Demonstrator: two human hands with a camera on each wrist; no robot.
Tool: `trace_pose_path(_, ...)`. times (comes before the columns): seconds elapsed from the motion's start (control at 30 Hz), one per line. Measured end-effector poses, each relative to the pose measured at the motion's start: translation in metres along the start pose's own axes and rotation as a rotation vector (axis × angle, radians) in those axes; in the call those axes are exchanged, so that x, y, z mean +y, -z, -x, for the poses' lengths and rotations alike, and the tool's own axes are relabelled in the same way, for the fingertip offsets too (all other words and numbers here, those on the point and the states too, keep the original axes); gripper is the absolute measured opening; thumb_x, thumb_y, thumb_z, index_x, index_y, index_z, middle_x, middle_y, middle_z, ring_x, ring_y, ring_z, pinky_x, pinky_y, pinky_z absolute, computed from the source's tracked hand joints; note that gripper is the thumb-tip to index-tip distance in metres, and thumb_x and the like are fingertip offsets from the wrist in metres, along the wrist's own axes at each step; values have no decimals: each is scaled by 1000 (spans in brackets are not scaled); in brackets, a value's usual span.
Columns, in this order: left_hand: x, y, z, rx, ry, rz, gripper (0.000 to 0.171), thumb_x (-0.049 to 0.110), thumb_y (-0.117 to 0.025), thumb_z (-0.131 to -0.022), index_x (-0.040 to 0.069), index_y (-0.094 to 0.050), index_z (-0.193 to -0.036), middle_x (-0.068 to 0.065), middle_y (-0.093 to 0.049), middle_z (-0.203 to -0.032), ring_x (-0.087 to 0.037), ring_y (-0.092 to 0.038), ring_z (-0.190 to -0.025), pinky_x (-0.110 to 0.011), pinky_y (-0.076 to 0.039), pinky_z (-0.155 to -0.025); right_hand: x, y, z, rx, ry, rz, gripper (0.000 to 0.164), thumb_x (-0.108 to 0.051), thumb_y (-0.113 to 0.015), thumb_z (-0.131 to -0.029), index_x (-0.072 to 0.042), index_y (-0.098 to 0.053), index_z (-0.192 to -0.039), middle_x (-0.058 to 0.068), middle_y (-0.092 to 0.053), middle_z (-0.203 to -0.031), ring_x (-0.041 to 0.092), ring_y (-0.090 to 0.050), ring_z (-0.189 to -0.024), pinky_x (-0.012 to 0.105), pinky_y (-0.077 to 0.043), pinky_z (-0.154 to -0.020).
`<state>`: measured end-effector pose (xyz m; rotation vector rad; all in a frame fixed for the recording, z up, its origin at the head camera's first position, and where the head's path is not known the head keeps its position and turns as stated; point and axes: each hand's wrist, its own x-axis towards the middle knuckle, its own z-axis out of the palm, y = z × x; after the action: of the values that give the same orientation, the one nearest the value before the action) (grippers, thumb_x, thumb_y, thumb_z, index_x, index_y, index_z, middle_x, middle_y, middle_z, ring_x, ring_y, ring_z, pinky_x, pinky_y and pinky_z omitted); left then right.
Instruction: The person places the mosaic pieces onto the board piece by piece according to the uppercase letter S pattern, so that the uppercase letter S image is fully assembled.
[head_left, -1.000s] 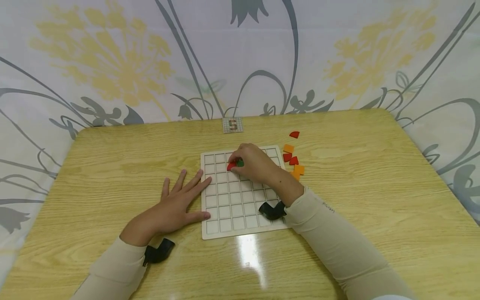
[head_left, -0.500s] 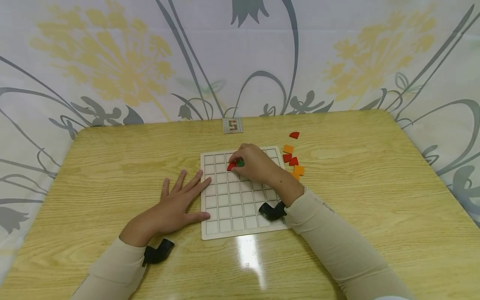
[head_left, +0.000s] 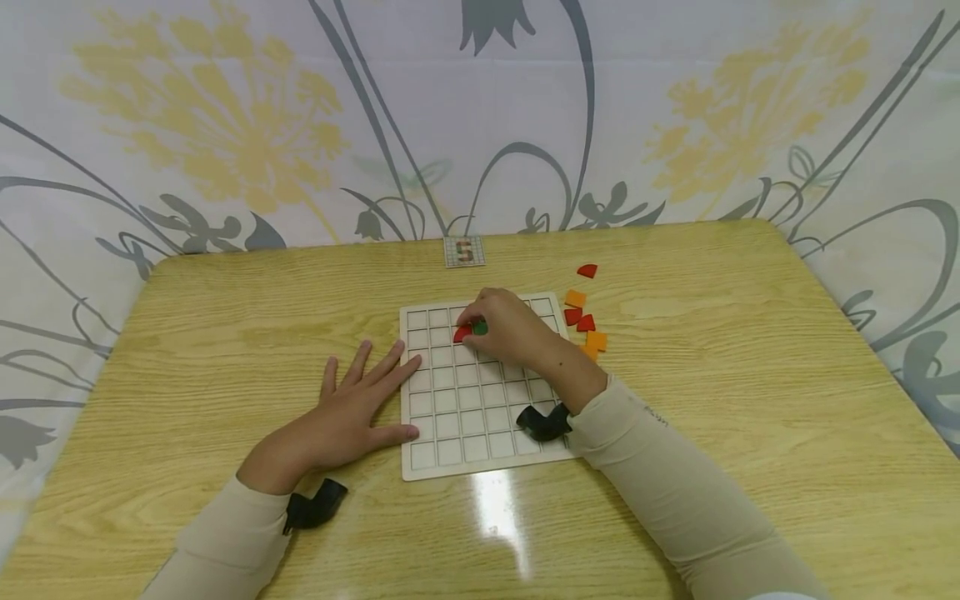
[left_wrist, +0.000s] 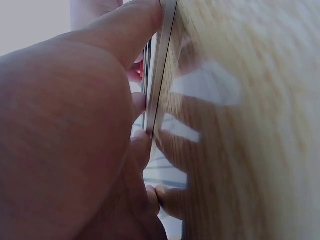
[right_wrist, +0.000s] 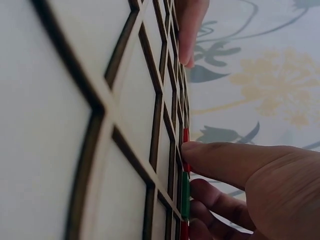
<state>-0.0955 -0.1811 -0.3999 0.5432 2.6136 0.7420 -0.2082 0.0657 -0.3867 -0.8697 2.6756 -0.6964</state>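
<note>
My right hand [head_left: 510, 329] reaches over the pale gridded board [head_left: 468, 400] and pinches a red quarter-circle tile [head_left: 462, 335] between thumb and forefinger, at a cell in an upper row. In the right wrist view the thumb presses on this red tile, and a green tile [right_wrist: 185, 195] lies in line beside it. Another red tile [right_wrist: 184, 231] shows below the green one, partly behind fingers. My left hand [head_left: 341, 421] lies spread with straight fingers, thumb and forefinger tips on the board's left edge. In the left wrist view the thumb touches the board's rim [left_wrist: 162, 70].
Loose red tiles [head_left: 587, 271] and orange tiles [head_left: 596, 342] lie right of the board, some partly hidden by the right forearm. A small card [head_left: 464, 251] with a coloured S-like pattern lies behind the board. A patterned cloth [head_left: 480, 108] hangs along the table's back edge.
Both hands stay almost still. The red tile under the right fingers has settled very slightly; the left hand keeps its place at the board's edge.
</note>
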Motion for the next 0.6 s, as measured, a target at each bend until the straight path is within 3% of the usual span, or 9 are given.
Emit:
trace_pose_path(0.23,0,-1,0,1,-3,-4,85,54,-64,-92,30,-20,-161,-3,-4,-170,-40,15,-154,-69,19,-113,-2,2,4,38,-6,-13,27,-21,-73,-92,-9,-75,-117,6,-68,-107,20,-60,-93,33,-52,-84)
trace_pose_path(0.37,0,-1,0,-2,1,-9,85,54,-64,-93,31,-19,-161,-2,-4,-170,-40,15,-154,-69,19,-113,-4,9,8,119,-18,-19,26,-21,-72,-94,-7,-75,-115,6,-69,-105,20,-59,-90,32,-52,-81)
trace_pose_path(0.6,1,-1,-1,0,9,-1,86,55,-65,-92,31,-19,-161,-1,-4,-170,-39,16,-154,-69,19,-113,-1,21,19,238,-11,-19,22,-17,-71,-94,-6,-76,-112,7,-70,-106,24,-61,-98,35,-53,-86)
